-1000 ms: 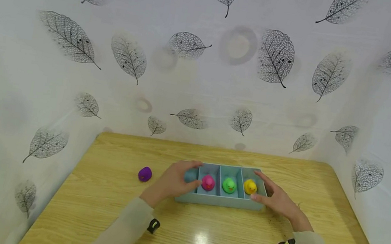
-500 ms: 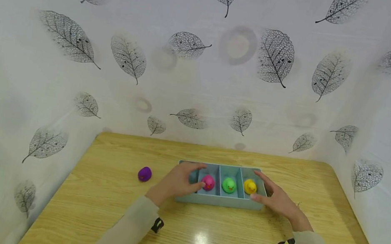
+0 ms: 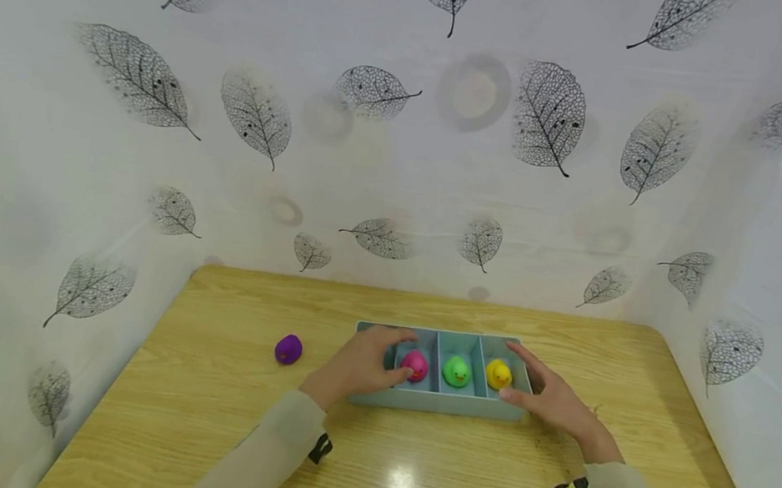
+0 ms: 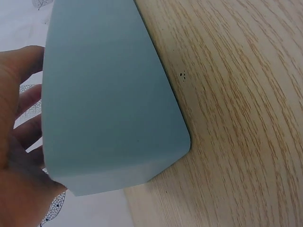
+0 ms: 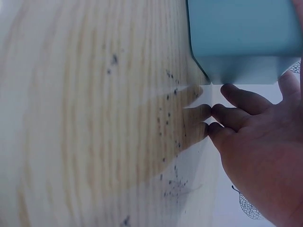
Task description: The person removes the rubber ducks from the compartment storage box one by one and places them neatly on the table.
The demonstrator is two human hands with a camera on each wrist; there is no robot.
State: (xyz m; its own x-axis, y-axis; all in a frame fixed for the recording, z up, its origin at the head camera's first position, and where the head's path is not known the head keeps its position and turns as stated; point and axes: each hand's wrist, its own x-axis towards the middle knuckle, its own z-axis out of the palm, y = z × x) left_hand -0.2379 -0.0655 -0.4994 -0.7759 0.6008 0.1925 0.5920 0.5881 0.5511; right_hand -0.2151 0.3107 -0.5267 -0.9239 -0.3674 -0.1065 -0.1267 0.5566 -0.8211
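Note:
In the head view a pale blue box [image 3: 439,403] with compartments holds a pink duck [image 3: 414,365], a green duck [image 3: 457,371] and a yellow duck [image 3: 499,374], each in its own section. My left hand [image 3: 360,362] reaches over the leftmost compartment, its thumb tip overlapping the pink duck; whether it touches cannot be told. At the box's right end is my right hand [image 3: 560,402], thumb and forefinger spread near the yellow duck. The box wall [image 4: 104,94] hides part of my left hand [image 4: 23,132]. Beside the box end [image 5: 246,38], my right hand [image 5: 260,137] has extended fingers.
A purple rubber toy [image 3: 287,349] lies on the wooden table [image 3: 476,484], left of the box. White cloth with leaf prints [image 3: 403,161] stands behind the table and along both sides. Small dark specks [image 5: 168,113] dot the wood near my right hand.
My left hand has moved a little to the right, further over the box and toward the pink duck. My right hand, the box and the ducks have not visibly moved.

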